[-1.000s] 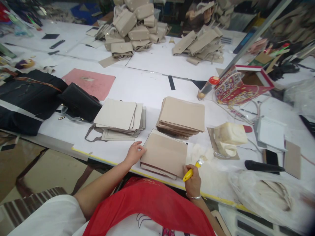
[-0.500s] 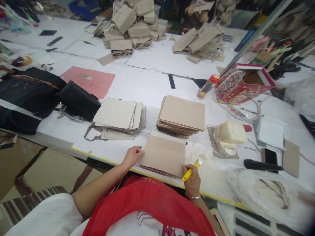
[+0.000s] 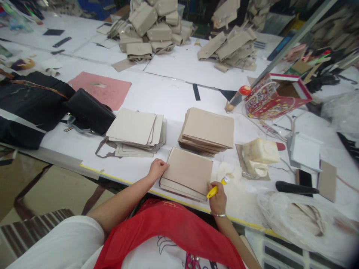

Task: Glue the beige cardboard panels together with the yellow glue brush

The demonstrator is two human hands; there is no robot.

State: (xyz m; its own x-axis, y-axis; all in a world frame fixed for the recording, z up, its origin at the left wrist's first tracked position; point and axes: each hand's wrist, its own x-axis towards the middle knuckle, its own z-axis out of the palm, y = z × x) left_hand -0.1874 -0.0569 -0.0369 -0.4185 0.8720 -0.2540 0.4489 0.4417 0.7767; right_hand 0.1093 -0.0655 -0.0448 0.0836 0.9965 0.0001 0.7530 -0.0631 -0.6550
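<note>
Farthest left, black fabric (image 3: 30, 101) lay on the table (image 3: 157, 89), with a black bag (image 3: 90, 111) beside it and a pink sheet (image 3: 102, 89) behind the bag. Next came an uneven stack of off-white panels (image 3: 131, 127) with rounded corners, a dark strap (image 3: 103, 148) poking out at its lower left.

The left hand (image 3: 157, 169) was narrow, its thumb and fingers pinched on the upper left edge of the tan sheet (image 3: 188, 172). That sheet lay at the near edge of the table, on top of a low pile (image 3: 179, 189) whose pale layers showed below it. Just behind stood a taller stack of tan sheets (image 3: 208, 129).

The right hand (image 3: 218, 197) was closed round a yellow brush (image 3: 215, 189) — bristles pointing away from the person — and its fingertips touched the tan sheet's right edge.

Farther right were a cream container (image 3: 260, 151) on a brown piece (image 3: 241, 164), a red patterned box (image 3: 276, 98) behind it, then a black-handled tool (image 3: 295, 187) across a phone (image 3: 305, 178) — and, nearer, a clear plastic bag (image 3: 283, 218).
</note>
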